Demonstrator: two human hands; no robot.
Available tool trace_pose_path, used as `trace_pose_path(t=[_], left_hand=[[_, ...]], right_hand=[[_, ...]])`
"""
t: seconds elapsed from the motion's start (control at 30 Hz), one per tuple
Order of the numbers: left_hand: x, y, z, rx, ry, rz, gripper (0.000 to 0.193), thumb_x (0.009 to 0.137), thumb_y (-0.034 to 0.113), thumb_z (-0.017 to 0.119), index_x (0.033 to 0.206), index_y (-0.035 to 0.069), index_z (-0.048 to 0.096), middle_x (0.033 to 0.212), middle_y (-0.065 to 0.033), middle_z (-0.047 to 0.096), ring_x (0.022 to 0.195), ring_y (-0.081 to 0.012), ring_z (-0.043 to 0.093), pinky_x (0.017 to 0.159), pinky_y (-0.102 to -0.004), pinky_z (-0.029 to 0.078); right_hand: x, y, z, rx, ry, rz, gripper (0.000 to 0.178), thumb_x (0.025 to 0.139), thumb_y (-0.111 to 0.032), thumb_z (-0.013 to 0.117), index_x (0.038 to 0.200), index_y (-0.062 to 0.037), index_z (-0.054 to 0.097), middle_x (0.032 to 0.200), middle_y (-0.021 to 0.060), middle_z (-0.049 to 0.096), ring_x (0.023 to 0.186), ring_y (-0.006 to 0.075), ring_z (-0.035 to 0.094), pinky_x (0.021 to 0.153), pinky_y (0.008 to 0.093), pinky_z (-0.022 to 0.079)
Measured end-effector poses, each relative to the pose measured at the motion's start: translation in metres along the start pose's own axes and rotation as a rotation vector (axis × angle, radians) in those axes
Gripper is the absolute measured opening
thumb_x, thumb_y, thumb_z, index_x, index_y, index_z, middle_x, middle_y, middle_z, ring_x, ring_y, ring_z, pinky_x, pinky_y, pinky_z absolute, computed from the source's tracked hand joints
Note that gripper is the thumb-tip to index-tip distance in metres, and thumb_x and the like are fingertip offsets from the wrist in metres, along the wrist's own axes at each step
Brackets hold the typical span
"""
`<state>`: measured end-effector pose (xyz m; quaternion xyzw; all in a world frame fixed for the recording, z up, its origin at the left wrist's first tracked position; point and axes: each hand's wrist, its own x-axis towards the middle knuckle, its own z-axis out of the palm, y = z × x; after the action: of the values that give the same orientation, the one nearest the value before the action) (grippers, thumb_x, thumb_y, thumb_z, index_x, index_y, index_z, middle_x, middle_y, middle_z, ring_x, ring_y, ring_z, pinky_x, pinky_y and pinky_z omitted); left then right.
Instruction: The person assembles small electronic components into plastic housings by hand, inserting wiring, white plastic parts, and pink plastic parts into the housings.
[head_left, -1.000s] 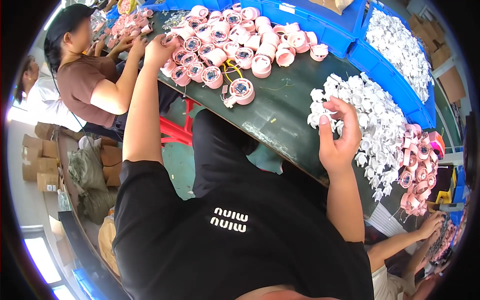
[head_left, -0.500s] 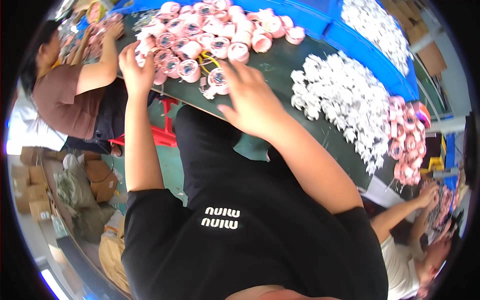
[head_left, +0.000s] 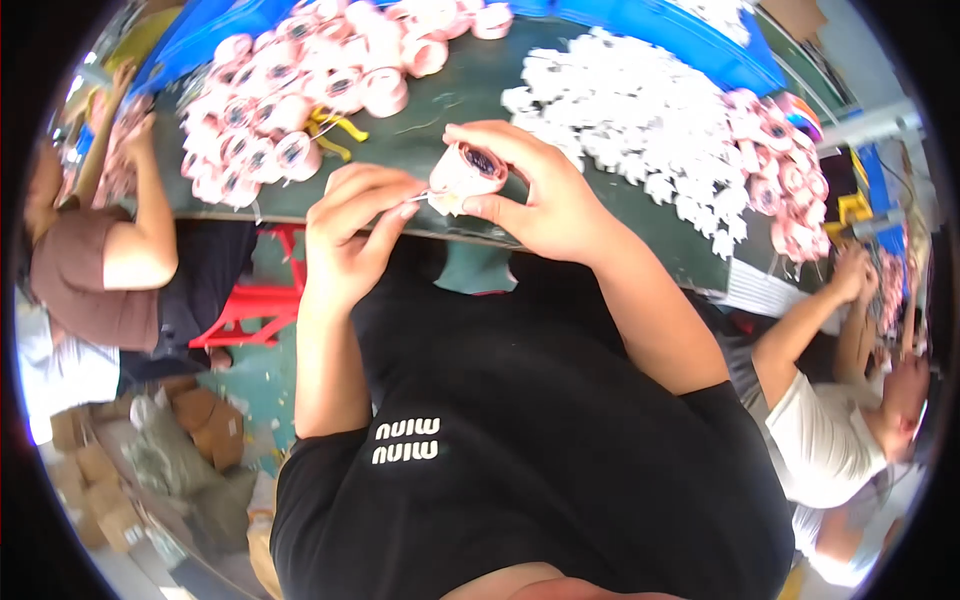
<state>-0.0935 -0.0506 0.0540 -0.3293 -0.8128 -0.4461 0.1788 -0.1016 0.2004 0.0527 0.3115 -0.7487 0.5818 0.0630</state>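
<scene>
My right hand (head_left: 540,185) is closed around a pink cup-shaped housing (head_left: 455,178) with a dark inside, held tilted above the near table edge. A small whitish piece (head_left: 447,205) shows at the housing's lower side. There my left hand (head_left: 355,225) pinches a thin wire-like strand (head_left: 421,197) between thumb and fingers; its far end is hard to make out. Left of my hands, yellow-handled pliers (head_left: 338,130) lie beside a heap of similar pink housings (head_left: 280,70). To the right spreads a pile of small white plastic parts (head_left: 640,120).
Blue bins (head_left: 225,38) line the back of the dark green table (head_left: 440,105). More pink housings (head_left: 775,170) sit at the right end, near white paper (head_left: 765,295). Co-workers (head_left: 110,260) sit at both sides; a red stool (head_left: 265,300) stands on the left.
Both hands have come together over the table edge, with a pink housing now in the right one. The left hand has left the pink heap. The whole view has shifted.
</scene>
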Motion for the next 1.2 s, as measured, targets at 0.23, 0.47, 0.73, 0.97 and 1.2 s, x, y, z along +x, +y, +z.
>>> trace_pose_path(t=[0.23,0.47,0.73,0.97,1.2], left_hand=[[0.025,0.026,0.062,-0.239,-0.119,0.089,0.028,0.079,-0.009,0.073,0.106,-0.002,0.071,0.100,-0.0161,0.068,0.088,-0.0284,0.066,0.082,-0.0371,0.053],[0.019,0.005,0.104,-0.178,-0.148,0.079,0.037,0.085,-0.009,0.068,0.121,-0.002,0.065,0.108,-0.0167,0.066,0.088,-0.0253,0.065,0.081,-0.0345,0.053],[0.020,-0.017,0.101,-0.579,-0.147,-0.173,0.026,0.096,-0.008,0.058,0.120,-0.003,0.065,0.110,-0.0099,0.065,0.097,-0.0159,0.061,0.087,-0.0305,0.051],[0.012,-0.026,0.093,-0.710,-0.106,-0.223,0.021,0.099,-0.005,0.057,0.118,-0.003,0.066,0.108,-0.0102,0.063,0.095,-0.0158,0.062,0.084,-0.0299,0.053],[0.013,-0.025,0.086,-0.754,-0.100,-0.232,0.019,0.100,-0.004,0.057,0.117,-0.004,0.066,0.105,-0.0092,0.063,0.092,-0.0146,0.061,0.082,-0.0279,0.051]], right_hand=[[-0.076,-0.043,-0.065,-0.134,0.200,0.016,0.061,0.082,-0.005,0.080,0.140,-0.0031,0.060,0.133,0.0174,0.064,0.122,0.0323,0.063,0.105,0.0407,0.048],[-0.159,-0.076,-0.177,-1.332,0.930,0.236,0.045,0.078,-0.001,0.068,0.122,-0.0017,0.061,0.112,0.0208,0.061,0.103,0.0378,0.060,0.095,0.0478,0.049],[-0.219,-0.073,-0.207,-1.371,0.607,1.058,0.030,0.078,-0.016,0.071,0.102,0.0023,0.067,0.106,0.0285,0.067,0.099,0.0447,0.068,0.090,0.0506,0.055],[-0.206,-0.059,-0.207,-1.686,0.528,1.036,0.037,0.079,-0.015,0.070,0.114,-0.0025,0.069,0.117,0.0199,0.067,0.111,0.0417,0.063,0.096,0.0498,0.054],[-0.189,-0.024,-0.273,-1.673,0.696,1.073,0.055,0.087,-0.045,0.071,0.121,-0.0011,0.068,0.117,0.0247,0.070,0.112,0.0436,0.066,0.097,0.0510,0.054]])
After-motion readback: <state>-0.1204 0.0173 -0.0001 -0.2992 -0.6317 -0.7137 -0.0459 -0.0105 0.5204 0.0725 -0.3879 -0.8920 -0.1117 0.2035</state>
